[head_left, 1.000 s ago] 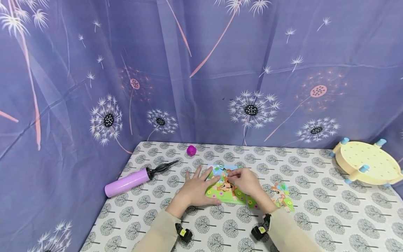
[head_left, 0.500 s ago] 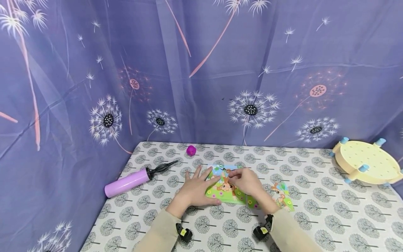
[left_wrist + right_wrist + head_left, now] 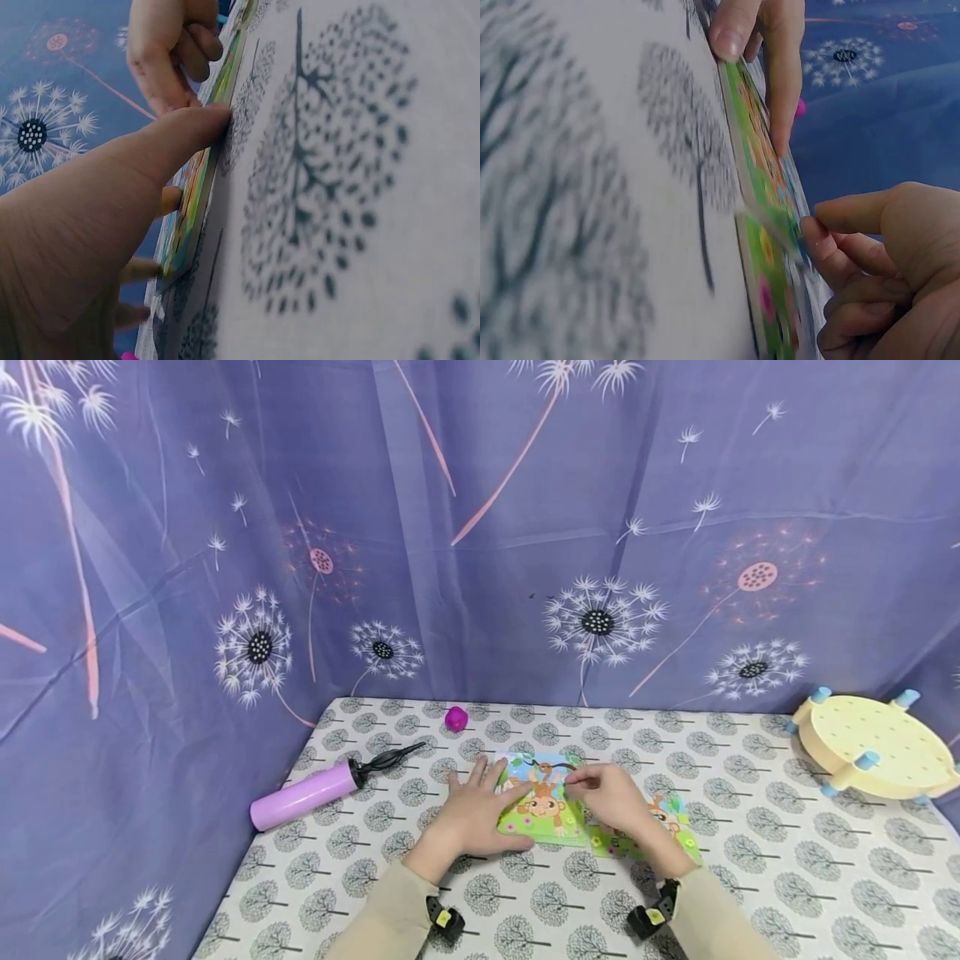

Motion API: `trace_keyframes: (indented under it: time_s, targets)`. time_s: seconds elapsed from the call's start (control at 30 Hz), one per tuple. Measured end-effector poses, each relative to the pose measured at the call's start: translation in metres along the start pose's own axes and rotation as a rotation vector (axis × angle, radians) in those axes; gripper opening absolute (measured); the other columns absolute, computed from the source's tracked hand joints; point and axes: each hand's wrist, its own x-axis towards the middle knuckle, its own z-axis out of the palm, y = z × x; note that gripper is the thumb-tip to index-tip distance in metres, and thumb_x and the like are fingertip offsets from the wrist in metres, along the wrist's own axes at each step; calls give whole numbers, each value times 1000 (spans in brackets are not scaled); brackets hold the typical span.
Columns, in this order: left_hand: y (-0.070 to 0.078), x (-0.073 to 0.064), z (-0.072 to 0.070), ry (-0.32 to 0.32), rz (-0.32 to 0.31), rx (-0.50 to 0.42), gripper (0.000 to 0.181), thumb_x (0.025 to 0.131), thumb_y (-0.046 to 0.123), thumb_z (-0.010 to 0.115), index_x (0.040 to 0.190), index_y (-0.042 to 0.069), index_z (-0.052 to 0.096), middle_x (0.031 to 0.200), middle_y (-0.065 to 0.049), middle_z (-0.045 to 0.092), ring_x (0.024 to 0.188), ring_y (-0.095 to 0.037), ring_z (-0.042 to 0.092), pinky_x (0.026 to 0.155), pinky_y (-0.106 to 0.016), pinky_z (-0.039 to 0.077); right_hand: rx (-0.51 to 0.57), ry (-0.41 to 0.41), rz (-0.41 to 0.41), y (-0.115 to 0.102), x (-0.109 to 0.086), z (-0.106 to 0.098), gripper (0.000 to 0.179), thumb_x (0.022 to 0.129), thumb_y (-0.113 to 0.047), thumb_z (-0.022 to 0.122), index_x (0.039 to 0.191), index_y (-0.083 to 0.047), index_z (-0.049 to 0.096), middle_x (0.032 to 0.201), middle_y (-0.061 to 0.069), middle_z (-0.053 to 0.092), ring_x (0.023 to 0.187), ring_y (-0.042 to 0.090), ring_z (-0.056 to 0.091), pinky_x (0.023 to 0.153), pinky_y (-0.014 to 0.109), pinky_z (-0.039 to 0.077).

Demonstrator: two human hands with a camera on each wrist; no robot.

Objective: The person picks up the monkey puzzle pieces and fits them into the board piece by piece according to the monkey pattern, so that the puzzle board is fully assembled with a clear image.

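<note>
Head view: we note left hand point(image 3: 471, 814) flat, fingers straight, pressing left edge of monkey puzzle board point(image 3: 542, 802) on table point(image 3: 750, 860). Right hand point(image 3: 617, 797) pinches puzzle piece point(image 3: 576, 777) at board's upper right.

Left wrist view: thumb point(image 3: 180, 135) butts board edge point(image 3: 196, 201); board could skid if pressure lapses.

Right wrist view: fingertips point(image 3: 814, 229) grip piece edge (blurred); we judge misaligned seating could jam or lift neighbouring pieces.

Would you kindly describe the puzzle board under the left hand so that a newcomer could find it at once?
Start at the tree-print table before the purple curtain. Near its middle two picture boards lie side by side; the puzzle board is the left one, pressed by the left hand. Unlike the second board, it shows a big monkey on green grass.
</note>
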Motion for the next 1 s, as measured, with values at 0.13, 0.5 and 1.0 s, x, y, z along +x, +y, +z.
trace_keyframes:
  time_s: [0.13,0.5,1.0]
  targets:
    - [3,1,1,-4,41,-13,93,88,83,51,164,35,31,173,1,17,158,-32,15,112,-80,19,-5,24,15,13,-6,-14,18,97,-19,73,111,-9,78,101,2,75,86,15,66,71,34,54]
    - [11,3,-2,-26,66,-19,88,88,82,51,163,43,29,173,-7,15,156,-40,15,115,-76,21,-59,134,37,50,-32,-76,26,100,-22,71,117,-3,75,103,9,76,77,19,65,61,31,51]
    - [13,5,1,19,83,-47,61,102,64,46,159,43,39,171,1,24,155,-43,18,115,-77,20,5,-2,16,92,-54,-112,48,88,-16,84,126,8,67,94,8,64,77,12,59,62,25,54]
